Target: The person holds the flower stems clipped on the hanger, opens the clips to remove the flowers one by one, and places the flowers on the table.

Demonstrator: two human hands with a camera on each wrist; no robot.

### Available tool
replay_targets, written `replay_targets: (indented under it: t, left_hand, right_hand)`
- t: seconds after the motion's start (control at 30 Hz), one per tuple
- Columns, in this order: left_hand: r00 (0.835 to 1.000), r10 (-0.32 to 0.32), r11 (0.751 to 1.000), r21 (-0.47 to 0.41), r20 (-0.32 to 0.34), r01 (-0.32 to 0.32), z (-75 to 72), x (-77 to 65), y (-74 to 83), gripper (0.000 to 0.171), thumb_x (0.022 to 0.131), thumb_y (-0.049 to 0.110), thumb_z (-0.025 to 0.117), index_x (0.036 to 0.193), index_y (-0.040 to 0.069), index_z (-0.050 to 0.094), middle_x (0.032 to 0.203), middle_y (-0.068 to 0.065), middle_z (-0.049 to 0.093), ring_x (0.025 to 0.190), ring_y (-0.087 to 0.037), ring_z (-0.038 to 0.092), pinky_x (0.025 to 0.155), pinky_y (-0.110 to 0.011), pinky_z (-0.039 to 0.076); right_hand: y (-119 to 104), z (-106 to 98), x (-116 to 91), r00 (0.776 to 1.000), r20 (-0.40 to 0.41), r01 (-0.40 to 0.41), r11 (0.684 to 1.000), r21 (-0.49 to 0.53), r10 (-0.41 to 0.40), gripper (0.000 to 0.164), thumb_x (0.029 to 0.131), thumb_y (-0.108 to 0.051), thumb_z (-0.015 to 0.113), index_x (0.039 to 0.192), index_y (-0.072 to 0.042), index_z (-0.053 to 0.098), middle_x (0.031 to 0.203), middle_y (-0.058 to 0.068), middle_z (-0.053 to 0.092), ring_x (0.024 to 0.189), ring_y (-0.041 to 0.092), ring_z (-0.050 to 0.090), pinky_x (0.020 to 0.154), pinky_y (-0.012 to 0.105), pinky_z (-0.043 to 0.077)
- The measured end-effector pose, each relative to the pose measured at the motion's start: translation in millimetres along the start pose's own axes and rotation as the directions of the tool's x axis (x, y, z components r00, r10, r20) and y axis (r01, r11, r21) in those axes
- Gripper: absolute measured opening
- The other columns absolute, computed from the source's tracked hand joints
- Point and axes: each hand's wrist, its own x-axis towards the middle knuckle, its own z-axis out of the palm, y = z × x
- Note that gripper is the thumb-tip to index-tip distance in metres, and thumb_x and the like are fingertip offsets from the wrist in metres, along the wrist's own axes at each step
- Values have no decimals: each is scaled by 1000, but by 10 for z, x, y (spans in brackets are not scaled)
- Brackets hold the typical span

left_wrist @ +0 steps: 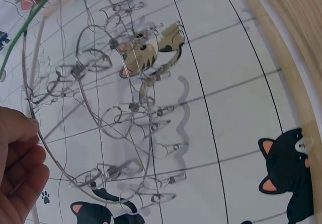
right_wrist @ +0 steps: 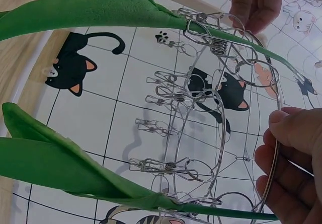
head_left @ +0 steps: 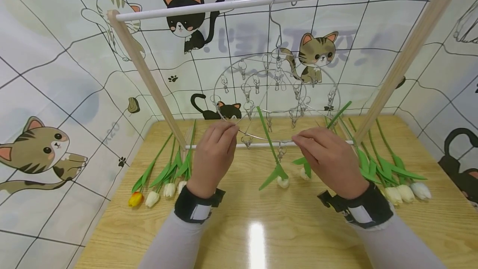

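Observation:
A round wire clip hanger [head_left: 257, 137] hangs by its hook from a white rail. My left hand [head_left: 216, 152] pinches its outer ring at the near left; the left wrist view shows the thumb and fingers of that hand [left_wrist: 22, 158] at the wire. At the near right my right hand [head_left: 332, 159] pinches the same ring, its thumb [right_wrist: 294, 126] against the wire in the right wrist view. Between the hands a white artificial tulip [head_left: 283, 182] hangs head down from a clip. A second white tulip [head_left: 305, 173] hangs beside my right hand, partly hidden by it.
The white rail [head_left: 194, 8] spans two wooden posts [head_left: 143, 74], with a lower white bar near the table. Several tulips [head_left: 152, 198], one of them orange [head_left: 136, 199], lie at the left on the wooden table [head_left: 231, 227]. More pale tulips [head_left: 405, 193] lie at the right.

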Motion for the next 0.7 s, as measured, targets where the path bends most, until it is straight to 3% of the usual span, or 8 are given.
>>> replay_targets:
  t: [0.17,0.3,0.4,0.47,0.57,0.63,0.7]
  left_hand:
    - [997,-6,984,-176,-82,-8,-17,-30,89,14,95,3,72,109,1,72,102,-12,70,93,-27,68,80,-34,60]
    - [987,2,950,-309,-158,-51,14,-89,222,14,101,11,63,106,0,71,96,-12,69,83,-24,69,70,-32,61]
    - [988,20,923,-376,-156,-78,69,-161,343,16,101,11,61,105,0,71,93,-10,69,80,-23,70,70,-30,61]
    - [996,18,912,-406,-87,-52,110,-218,426,13,98,11,64,105,2,71,94,-9,70,82,-21,70,73,-28,61]
    - [995,-48,908,-412,87,80,175,-308,551,12,93,12,72,103,6,70,97,-5,71,90,-18,70,80,-26,61]
    - [972,-107,908,-377,210,181,224,-369,626,17,91,15,77,104,7,70,100,-3,72,96,-18,70,86,-26,60]
    - [933,-168,894,-349,318,280,284,-421,692,26,90,20,80,110,7,69,106,-4,73,103,-18,69,91,-28,59]
  right_hand:
    - [-1,-5,3,1000,-4,1,1000,1,-1,39,113,-24,46,111,-2,77,100,13,73,90,30,71,70,41,60]
    - [0,-17,14,1000,1,3,1000,13,-3,39,113,-25,45,112,-1,77,100,13,73,91,31,70,72,42,60]
    - [-1,-32,20,1000,11,0,1000,20,0,41,113,-26,44,112,-1,76,101,13,73,91,31,70,74,43,60]
    - [-1,-39,23,1000,15,-4,1000,26,3,42,113,-26,43,112,0,76,101,13,73,91,30,70,74,43,60]
    - [-2,-41,27,1000,11,-1,999,32,1,42,113,-26,42,112,0,76,100,13,72,91,30,70,74,42,60]
    - [-1,-44,27,1000,11,0,1000,31,-1,42,113,-25,42,112,0,76,100,13,72,91,31,70,75,42,60]
    - [0,-51,26,1000,17,2,1000,26,-3,40,113,-24,43,112,0,76,101,14,72,92,31,70,76,42,60]
